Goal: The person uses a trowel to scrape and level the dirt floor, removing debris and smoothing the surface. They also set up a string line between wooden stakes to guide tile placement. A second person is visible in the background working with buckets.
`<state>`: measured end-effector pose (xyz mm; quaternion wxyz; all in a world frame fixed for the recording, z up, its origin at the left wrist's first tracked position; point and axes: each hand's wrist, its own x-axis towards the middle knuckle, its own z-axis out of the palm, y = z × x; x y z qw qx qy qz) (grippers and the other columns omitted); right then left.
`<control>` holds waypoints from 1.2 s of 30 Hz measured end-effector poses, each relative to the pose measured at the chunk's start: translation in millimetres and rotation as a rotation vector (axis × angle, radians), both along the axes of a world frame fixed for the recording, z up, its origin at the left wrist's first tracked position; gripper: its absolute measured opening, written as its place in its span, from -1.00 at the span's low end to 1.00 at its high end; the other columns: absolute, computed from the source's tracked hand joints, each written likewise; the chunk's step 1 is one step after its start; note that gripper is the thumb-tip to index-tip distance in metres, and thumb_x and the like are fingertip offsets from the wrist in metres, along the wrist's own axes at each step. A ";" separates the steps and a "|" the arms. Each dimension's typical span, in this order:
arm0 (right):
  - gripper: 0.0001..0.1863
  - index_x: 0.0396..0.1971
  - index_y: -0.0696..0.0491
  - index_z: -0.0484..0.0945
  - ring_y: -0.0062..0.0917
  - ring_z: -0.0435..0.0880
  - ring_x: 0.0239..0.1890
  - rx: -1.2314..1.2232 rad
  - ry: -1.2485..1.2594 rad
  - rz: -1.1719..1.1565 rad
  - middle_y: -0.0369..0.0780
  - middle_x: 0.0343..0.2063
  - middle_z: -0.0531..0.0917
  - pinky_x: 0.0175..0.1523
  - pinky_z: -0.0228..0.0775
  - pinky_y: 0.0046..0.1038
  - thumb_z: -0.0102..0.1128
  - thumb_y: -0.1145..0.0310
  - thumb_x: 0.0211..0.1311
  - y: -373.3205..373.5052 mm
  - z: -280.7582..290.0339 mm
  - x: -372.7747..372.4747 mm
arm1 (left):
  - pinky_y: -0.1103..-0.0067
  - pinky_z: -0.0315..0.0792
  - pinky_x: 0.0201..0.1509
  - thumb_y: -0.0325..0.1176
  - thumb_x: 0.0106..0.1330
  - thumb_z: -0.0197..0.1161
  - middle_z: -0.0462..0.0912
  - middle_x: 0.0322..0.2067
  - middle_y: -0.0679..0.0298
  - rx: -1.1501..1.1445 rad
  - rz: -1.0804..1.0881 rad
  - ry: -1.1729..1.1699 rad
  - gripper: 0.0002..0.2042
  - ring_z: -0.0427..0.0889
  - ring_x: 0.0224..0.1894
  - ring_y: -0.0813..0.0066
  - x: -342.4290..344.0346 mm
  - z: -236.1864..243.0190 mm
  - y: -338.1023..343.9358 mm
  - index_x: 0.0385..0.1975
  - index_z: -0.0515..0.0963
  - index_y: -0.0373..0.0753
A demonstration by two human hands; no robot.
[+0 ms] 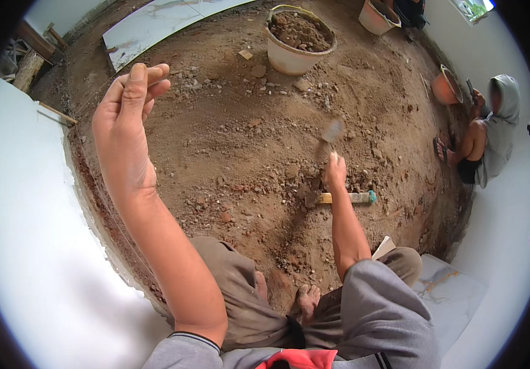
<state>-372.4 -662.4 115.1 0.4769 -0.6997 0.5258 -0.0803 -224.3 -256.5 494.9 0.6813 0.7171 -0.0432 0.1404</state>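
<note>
My right hand (pixel 336 171) reaches out over the dirt floor, closed round the handle of a trowel (pixel 333 130). The trowel's grey blade points away from me and is blurred. Just nearer than that hand lies a short yellow and pale bar (pixel 362 197) with a teal end, partly behind my right forearm. My left hand (pixel 126 120) is raised at the left, its fingers curled and the thumb pressed alongside them. Whether anything is pinched in it I cannot make out.
A bucket of soil (pixel 296 58) stands ahead. Large marbled tiles (pixel 160 27) lie at the far left, another tile (pixel 453 295) at the near right. A person in a grey hood (pixel 499 135) sits by the right wall beside an orange bucket (pixel 445 87). White walls flank both sides.
</note>
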 end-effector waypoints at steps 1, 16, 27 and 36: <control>-0.43 0.07 0.19 0.56 -0.34 0.72 -0.33 -0.089 0.043 -0.101 -0.09 -0.22 0.69 -0.20 0.57 -0.22 0.14 -0.09 0.50 0.8 -1.7 -21.2 | 0.53 0.50 0.21 0.04 0.50 0.30 0.84 -0.16 0.24 -0.040 0.043 0.018 -0.64 0.77 -0.09 0.50 7.0 -2.6 4.3 -0.15 0.79 -0.16; -0.63 -0.04 0.17 0.40 0.12 0.73 -0.06 -0.580 0.285 0.526 0.15 -0.16 0.73 0.04 0.55 0.05 0.23 0.23 0.34 -116.3 31.7 91.5 | 0.58 0.49 0.05 0.02 0.50 0.33 0.81 -0.23 0.31 0.205 -0.346 0.020 -0.64 0.68 -0.17 0.56 -0.3 -29.8 -101.0 -0.16 0.79 -0.19; -0.73 -0.08 0.23 0.35 0.21 0.73 -0.24 -0.547 0.318 0.721 0.20 -0.38 0.70 -0.09 0.58 0.12 0.13 0.44 0.30 -74.6 17.3 15.7 | 0.46 0.53 0.12 -0.11 0.44 0.41 0.78 -0.07 0.12 0.325 -0.523 0.074 -0.67 0.72 -0.05 0.42 -42.8 -23.3 -143.5 -0.19 0.73 -0.31; -0.80 -0.11 0.10 0.33 0.01 0.71 -0.51 -0.572 0.403 0.945 0.01 -0.50 0.64 -0.44 0.50 0.07 0.07 0.44 0.33 -84.3 37.3 -34.5 | 0.46 0.52 0.14 -0.14 0.46 0.39 0.78 -0.06 0.09 0.339 -0.511 0.174 -0.66 0.72 -0.03 0.36 -25.6 -50.8 -178.7 -0.18 0.70 -0.37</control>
